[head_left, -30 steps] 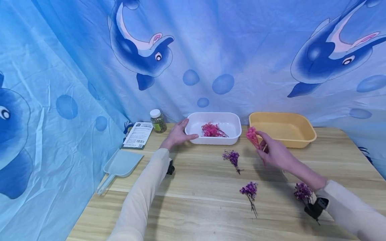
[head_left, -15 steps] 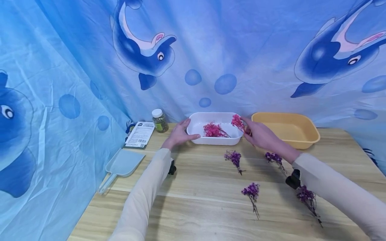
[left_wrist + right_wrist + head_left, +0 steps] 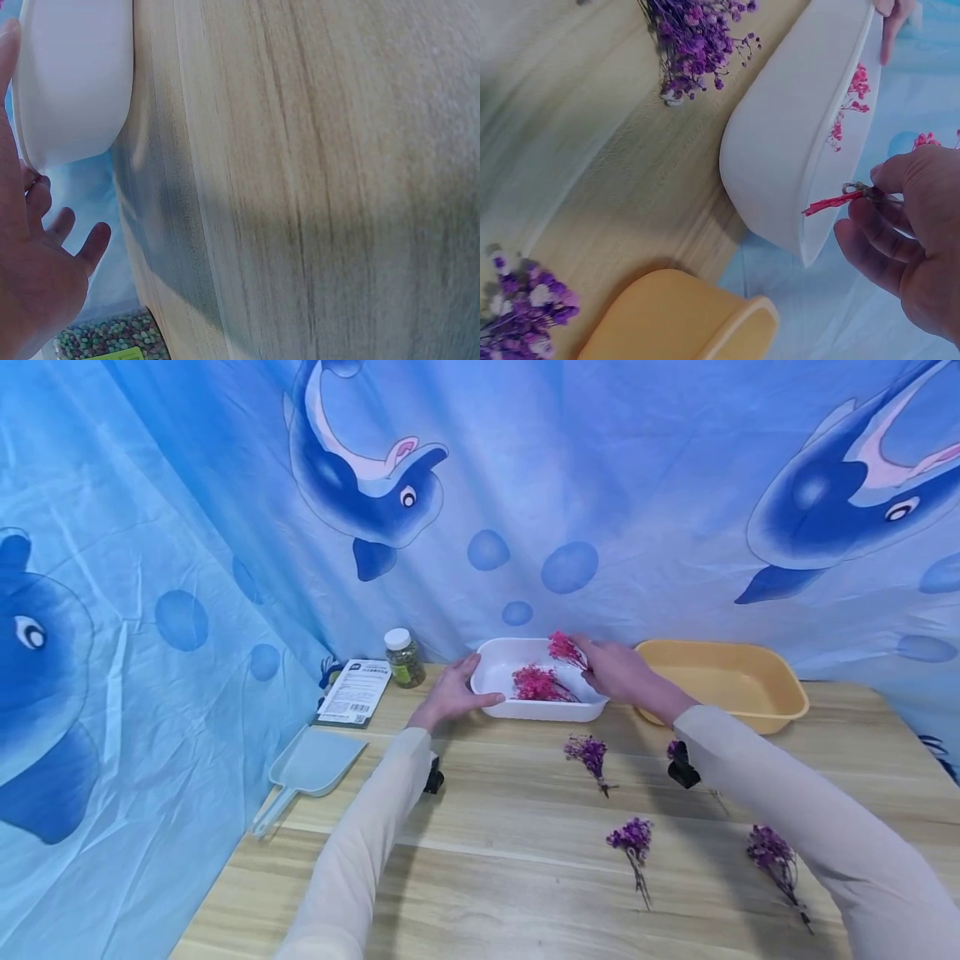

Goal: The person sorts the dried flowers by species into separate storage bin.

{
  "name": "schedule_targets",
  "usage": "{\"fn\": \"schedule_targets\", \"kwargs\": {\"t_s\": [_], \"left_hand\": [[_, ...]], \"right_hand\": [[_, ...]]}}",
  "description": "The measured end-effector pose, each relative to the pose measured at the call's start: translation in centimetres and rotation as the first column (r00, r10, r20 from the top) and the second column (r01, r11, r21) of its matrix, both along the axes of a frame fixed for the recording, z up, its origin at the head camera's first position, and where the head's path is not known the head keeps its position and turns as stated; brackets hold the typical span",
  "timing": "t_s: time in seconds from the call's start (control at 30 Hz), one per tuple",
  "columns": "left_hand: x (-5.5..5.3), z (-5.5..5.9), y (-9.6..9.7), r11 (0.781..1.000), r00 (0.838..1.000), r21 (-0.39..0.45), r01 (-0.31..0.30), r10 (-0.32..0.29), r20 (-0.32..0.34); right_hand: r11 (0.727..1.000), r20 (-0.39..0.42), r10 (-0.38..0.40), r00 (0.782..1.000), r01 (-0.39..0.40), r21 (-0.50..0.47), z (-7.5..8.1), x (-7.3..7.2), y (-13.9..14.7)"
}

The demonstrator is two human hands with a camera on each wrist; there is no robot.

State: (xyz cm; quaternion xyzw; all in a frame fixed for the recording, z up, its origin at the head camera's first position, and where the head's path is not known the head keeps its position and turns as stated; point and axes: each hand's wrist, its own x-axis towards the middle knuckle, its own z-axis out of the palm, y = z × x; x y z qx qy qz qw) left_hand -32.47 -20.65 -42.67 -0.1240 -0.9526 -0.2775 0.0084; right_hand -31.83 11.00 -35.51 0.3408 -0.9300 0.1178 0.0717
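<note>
Right hand [image 3: 618, 672] pinches a pink dried-flower bunch [image 3: 564, 648] by its tied stems above the white basin [image 3: 543, 712], where more pink flowers [image 3: 536, 683] lie, while the left hand [image 3: 452, 693], fingers spread, touches the basin's left end, near the surface [image 3: 487, 802].

Shows pink in flower bunches [image 3: 566, 648], white on the tub [image 3: 542, 711]; at its three o'clock, yellow on a basin [image 3: 720, 668]; at four to five, purple in sprigs [image 3: 632, 836] — at six, streaked tan on tabletop [image 3: 495, 885]; at twelve, dolphin-printed blue on curtain [image 3: 510, 485].
</note>
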Motion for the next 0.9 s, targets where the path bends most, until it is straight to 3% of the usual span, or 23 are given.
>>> {"fn": "schedule_targets", "kwargs": {"t_s": [0.33, 0.7, 0.9], "left_hand": [[-0.1, 0.3, 0.2, 1.000, 1.000, -0.025, 0.006, -0.006, -0.010], [-0.2, 0.3, 0.2, 1.000, 1.000, -0.029, 0.002, -0.002, -0.010], [-0.1, 0.1, 0.0, 0.999, 1.000, -0.046, 0.004, -0.005, -0.001]], "right_hand": [[0.989, 0.054, -0.045, 0.998, 0.037, 0.142, -1.0, -1.9, -1.5], [0.993, -0.062, 0.025, 0.998, -0.017, 0.118, -2.3, -2.7, -2.5], [0.995, -0.023, 0.004, 1.000, -0.002, 0.096, -2.7, -2.7, -2.2]]}}
